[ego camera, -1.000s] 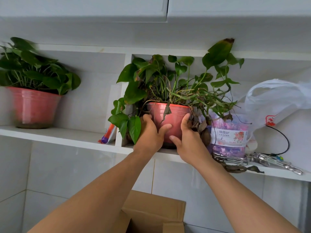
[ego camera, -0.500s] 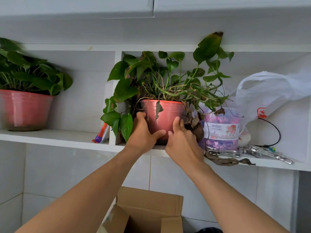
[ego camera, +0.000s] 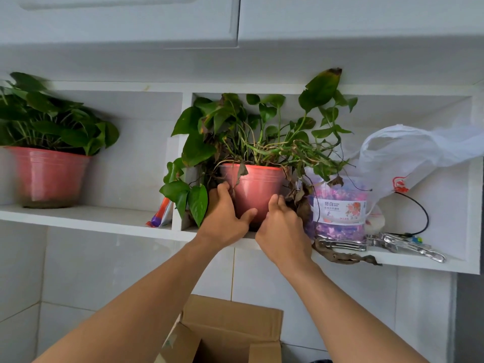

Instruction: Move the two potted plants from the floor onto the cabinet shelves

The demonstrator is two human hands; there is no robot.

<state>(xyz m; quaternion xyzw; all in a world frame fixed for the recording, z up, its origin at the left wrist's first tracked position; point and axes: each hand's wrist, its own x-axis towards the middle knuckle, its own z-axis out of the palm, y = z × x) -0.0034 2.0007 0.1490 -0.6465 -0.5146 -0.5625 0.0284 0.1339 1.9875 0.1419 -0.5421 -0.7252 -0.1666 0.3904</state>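
With both hands' fingers point(ego camera: 222, 189) spread against the second pot point(ego camera: 255, 189), standing at the shelf point(ego camera: 104, 221) edge right of the divider point(ego camera: 183, 158), careless release could tip it off, snagging the purple bag point(ego camera: 337, 205).

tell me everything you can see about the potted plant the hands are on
The potted plant is a trailing, heart-leaved green vine in a glossy reddish plastic pot, tapered toward the base. It stands upright at the left end of the right shelf compartment. Some leaves are yellowed or brown, and dry stems spill over the rim. The left hand grips its left side; the right hand rests against its lower right. Leaves drape over the divider, and a purple packet sits close on its right.
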